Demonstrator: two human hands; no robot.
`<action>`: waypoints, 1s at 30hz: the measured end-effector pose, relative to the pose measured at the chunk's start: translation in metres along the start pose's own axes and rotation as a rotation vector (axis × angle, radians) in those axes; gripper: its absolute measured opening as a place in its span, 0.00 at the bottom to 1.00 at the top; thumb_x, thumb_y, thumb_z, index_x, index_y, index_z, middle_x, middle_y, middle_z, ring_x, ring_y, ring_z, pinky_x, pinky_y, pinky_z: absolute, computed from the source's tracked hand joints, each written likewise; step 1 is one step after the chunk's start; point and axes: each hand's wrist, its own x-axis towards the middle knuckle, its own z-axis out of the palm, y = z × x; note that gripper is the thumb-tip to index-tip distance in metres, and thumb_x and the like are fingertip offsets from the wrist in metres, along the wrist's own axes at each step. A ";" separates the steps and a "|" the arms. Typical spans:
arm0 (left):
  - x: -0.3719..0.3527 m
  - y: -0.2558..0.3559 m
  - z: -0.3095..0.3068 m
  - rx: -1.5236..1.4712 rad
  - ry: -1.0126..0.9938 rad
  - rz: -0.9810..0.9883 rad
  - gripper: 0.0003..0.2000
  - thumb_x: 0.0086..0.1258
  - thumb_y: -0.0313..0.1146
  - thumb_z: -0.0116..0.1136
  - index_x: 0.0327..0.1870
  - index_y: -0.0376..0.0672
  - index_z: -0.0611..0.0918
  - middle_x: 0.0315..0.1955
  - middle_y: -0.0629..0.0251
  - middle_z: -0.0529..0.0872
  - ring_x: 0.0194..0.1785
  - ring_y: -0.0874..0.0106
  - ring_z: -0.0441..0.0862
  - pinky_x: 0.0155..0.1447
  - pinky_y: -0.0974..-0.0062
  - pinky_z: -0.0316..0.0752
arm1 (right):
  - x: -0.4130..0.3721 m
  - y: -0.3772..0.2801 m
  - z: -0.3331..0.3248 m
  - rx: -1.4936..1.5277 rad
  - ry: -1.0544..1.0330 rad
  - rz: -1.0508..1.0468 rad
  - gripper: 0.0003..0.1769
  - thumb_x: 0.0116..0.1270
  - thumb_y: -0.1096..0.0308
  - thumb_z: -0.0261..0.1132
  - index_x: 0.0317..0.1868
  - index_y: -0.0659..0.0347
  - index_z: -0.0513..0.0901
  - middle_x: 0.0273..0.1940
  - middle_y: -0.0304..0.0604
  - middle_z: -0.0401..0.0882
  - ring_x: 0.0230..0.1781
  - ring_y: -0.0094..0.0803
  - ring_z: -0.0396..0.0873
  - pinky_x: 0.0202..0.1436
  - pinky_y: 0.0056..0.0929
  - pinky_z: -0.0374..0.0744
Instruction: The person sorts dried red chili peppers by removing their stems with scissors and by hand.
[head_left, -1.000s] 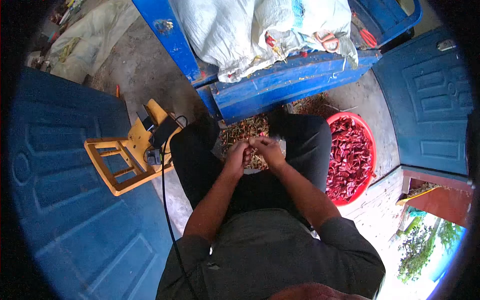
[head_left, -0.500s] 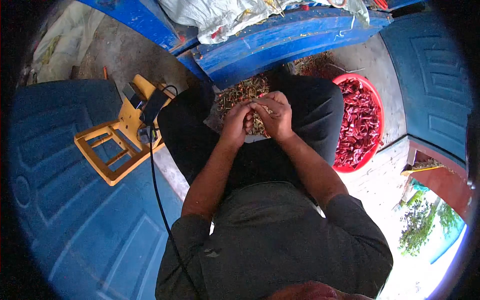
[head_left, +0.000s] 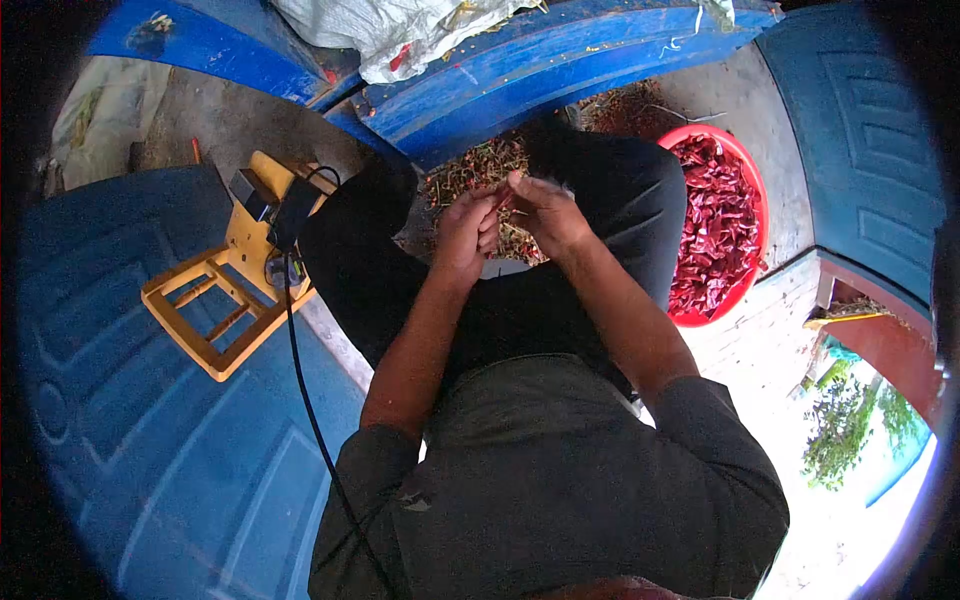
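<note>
Above my lap, my left hand (head_left: 465, 238) is closed around a dried red chili (head_left: 503, 199), which shows only as a small dark-red strip between the hands. My right hand (head_left: 552, 218) meets it from the other side, thumb and fingers pinched at the chili's upper end. Most of the chili is hidden by the fingers. Below and beyond the hands, between my knees, lies a heap of chili stems and bits (head_left: 480, 165). To the right of my leg stands a red basin (head_left: 763, 215) full of dark-red dried chilies (head_left: 715, 225).
A blue wooden table (head_left: 560, 75) with a white woven sack (head_left: 410, 35) stands ahead. At left are a yellow wooden chair (head_left: 215, 300) with a black device and a cable (head_left: 305, 385) running to me. Blue door panels (head_left: 180, 430) flank both sides.
My hands have drawn slightly apart, and a strip of red chili now shows between them. The view has shifted a little.
</note>
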 end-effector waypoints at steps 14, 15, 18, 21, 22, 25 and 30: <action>0.013 -0.006 0.000 0.005 0.077 -0.036 0.05 0.75 0.31 0.56 0.47 0.42 0.78 0.22 0.78 0.70 0.19 0.85 0.62 0.20 0.83 0.54 | 0.023 0.023 -0.003 -0.867 0.377 -0.762 0.13 0.67 0.64 0.72 0.27 0.63 0.87 0.27 0.39 0.80 0.32 0.28 0.77 0.35 0.34 0.74; 0.011 -0.005 0.001 0.003 0.062 -0.031 0.05 0.75 0.31 0.56 0.46 0.43 0.79 0.22 0.78 0.70 0.18 0.85 0.62 0.20 0.83 0.54 | 0.023 0.024 -0.005 -0.752 0.332 -0.664 0.12 0.68 0.64 0.71 0.29 0.61 0.87 0.27 0.38 0.81 0.32 0.28 0.77 0.35 0.34 0.75; 0.011 -0.006 -0.001 0.004 0.048 -0.006 0.05 0.75 0.31 0.56 0.46 0.43 0.79 0.21 0.78 0.69 0.19 0.85 0.62 0.20 0.84 0.54 | 0.006 -0.001 0.007 -0.080 0.201 -0.044 0.09 0.71 0.62 0.69 0.36 0.58 0.87 0.30 0.35 0.81 0.32 0.26 0.78 0.35 0.31 0.76; 0.009 -0.005 0.001 -0.029 0.054 -0.004 0.06 0.72 0.29 0.57 0.45 0.40 0.79 0.21 0.77 0.72 0.17 0.86 0.61 0.19 0.85 0.53 | 0.019 0.015 -0.019 0.202 0.000 0.091 0.08 0.73 0.62 0.67 0.44 0.56 0.85 0.32 0.35 0.82 0.33 0.24 0.79 0.36 0.26 0.77; 0.009 -0.003 0.001 -0.030 0.054 -0.004 0.06 0.72 0.29 0.57 0.45 0.40 0.79 0.21 0.77 0.72 0.17 0.86 0.61 0.19 0.85 0.53 | 0.017 0.011 -0.016 0.201 0.000 0.091 0.08 0.73 0.62 0.67 0.44 0.56 0.85 0.32 0.35 0.82 0.33 0.24 0.79 0.36 0.26 0.77; 0.007 -0.002 0.003 -0.006 0.009 0.025 0.06 0.71 0.29 0.57 0.45 0.40 0.79 0.20 0.77 0.70 0.16 0.86 0.61 0.19 0.85 0.52 | 0.013 0.009 -0.016 0.316 -0.077 0.166 0.09 0.72 0.60 0.68 0.45 0.56 0.85 0.35 0.36 0.82 0.32 0.23 0.78 0.36 0.24 0.79; 0.004 0.005 0.006 0.035 0.030 -0.017 0.07 0.70 0.30 0.58 0.45 0.40 0.79 0.19 0.78 0.69 0.16 0.86 0.61 0.19 0.84 0.53 | 0.017 0.013 -0.019 0.504 -0.127 0.247 0.10 0.73 0.59 0.67 0.44 0.56 0.84 0.36 0.36 0.83 0.33 0.27 0.80 0.36 0.25 0.80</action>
